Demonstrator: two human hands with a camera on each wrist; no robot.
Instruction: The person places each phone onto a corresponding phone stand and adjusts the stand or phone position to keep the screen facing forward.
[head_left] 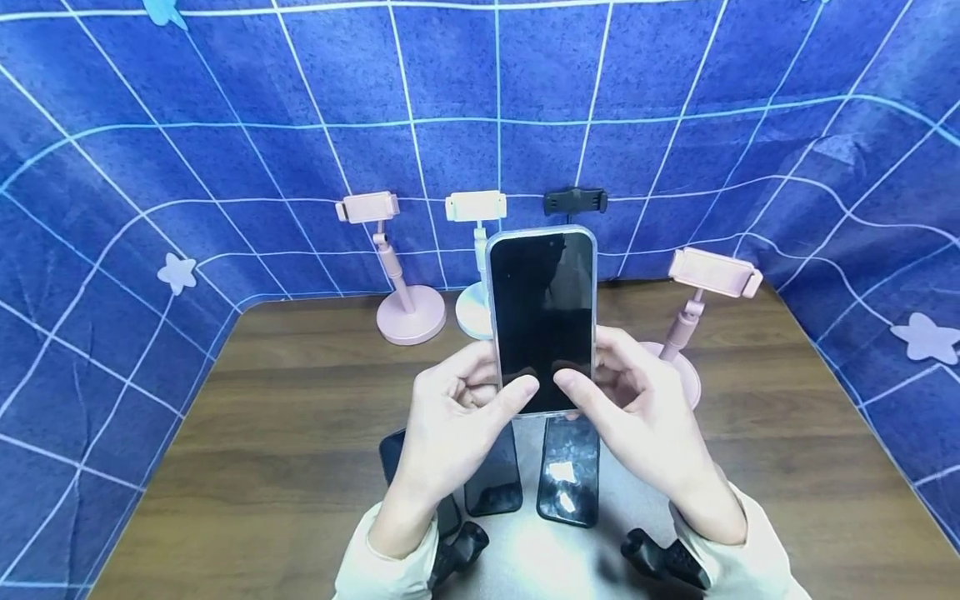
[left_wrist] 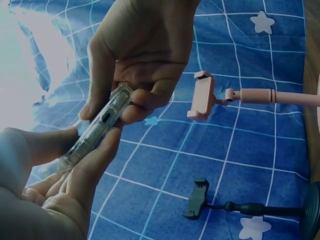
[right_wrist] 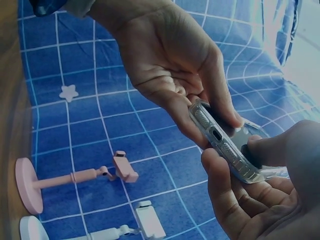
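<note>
Both hands hold up a smartphone [head_left: 543,308] in a clear case, screen facing the head camera and dark. My left hand [head_left: 453,421] grips its lower left side, with the thumb over the glass. On the lower right side, my right hand [head_left: 648,408] grips it the same way. Both wrist views show the phone's bottom edge with its charging port [left_wrist: 106,117] between the hands. Below, on the table, lie dark phones: one [head_left: 568,475] near the middle, another [head_left: 495,475] left of it, and a third [head_left: 448,517] partly hidden by my left hand and wrist.
Phone stands line the back: a pink stand [head_left: 410,314], a white stand [head_left: 476,206] and a black stand [head_left: 575,201], the last two partly hidden. Another pink stand [head_left: 712,272] stands at right, behind my right hand. Blue gridded cloth [head_left: 262,150] surrounds the wooden table [head_left: 300,400].
</note>
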